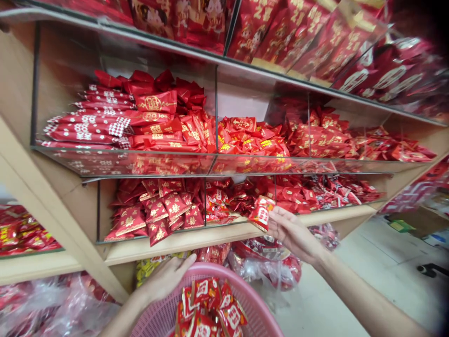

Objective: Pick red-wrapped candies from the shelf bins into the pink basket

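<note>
My right hand [286, 229] pinches a small red snack packet [260, 214] with gold edges and a white label, in front of the lower shelf's lip. Below and to the left, my left hand [166, 277] grips the rim of a pink plastic basket [250, 290], its thumb along the edge and the other fingers mostly hidden. Inside the basket lies a heap of similar red packets [205, 292]. Loose red packets [217, 201] fill the lower shelf compartment just behind my right hand.
Clear dividers split the wooden shelves [140, 242] into bins. Larger red packets [168, 210] pile up at lower left, and wrapped sweets [157, 121] fill the shelf above. Plastic bags [273, 267] sit beneath. Tiled floor [368, 262] extends to the right.
</note>
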`<state>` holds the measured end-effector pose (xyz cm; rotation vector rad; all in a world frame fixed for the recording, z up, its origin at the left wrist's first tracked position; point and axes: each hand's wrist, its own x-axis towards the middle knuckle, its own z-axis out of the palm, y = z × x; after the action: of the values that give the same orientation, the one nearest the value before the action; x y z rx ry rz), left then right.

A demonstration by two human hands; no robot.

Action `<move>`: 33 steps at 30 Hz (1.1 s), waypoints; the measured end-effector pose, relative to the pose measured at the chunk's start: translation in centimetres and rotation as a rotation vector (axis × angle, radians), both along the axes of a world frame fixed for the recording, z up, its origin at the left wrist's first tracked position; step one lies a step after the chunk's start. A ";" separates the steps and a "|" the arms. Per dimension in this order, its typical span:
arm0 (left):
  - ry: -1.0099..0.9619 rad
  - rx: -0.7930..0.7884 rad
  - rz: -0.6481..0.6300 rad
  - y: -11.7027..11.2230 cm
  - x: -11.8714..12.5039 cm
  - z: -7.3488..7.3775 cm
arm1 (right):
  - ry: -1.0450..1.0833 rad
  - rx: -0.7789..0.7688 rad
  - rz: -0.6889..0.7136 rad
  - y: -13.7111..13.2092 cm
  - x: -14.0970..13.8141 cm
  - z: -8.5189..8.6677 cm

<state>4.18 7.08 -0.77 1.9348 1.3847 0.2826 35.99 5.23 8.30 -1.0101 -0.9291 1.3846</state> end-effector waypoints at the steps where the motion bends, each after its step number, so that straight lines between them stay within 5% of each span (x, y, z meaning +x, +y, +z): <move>1: -0.006 -0.002 -0.006 0.0 0.0 0.0 | 0.073 -0.045 0.000 -1.3 -0.5 -0.8; 7: 0.018 -0.040 -0.014 0.2 -0.2 -0.6 | 0.319 -0.287 0.036 -6.9 -4.0 -5.1; 13: 0.023 -0.011 -0.002 0.3 -0.2 -0.8 | 0.157 -0.407 0.147 -8.8 -5.7 -6.1; 18: -0.001 -0.034 -0.021 0.3 -0.2 -0.7 | -0.190 -0.189 0.349 -8.4 -7.3 -6.0; 25: -0.012 -0.068 0.017 0.0 0.0 0.4 | -0.880 0.166 0.386 -7.1 -11.0 -6.4; 33: -0.037 -0.070 -0.008 0.1 -0.1 0.2 | -1.225 0.316 0.514 -7.3 -12.3 -7.2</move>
<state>4.13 7.15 -0.53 1.8685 1.3458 0.2616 23.64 -2.12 1.08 -1.4190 -2.3501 0.8372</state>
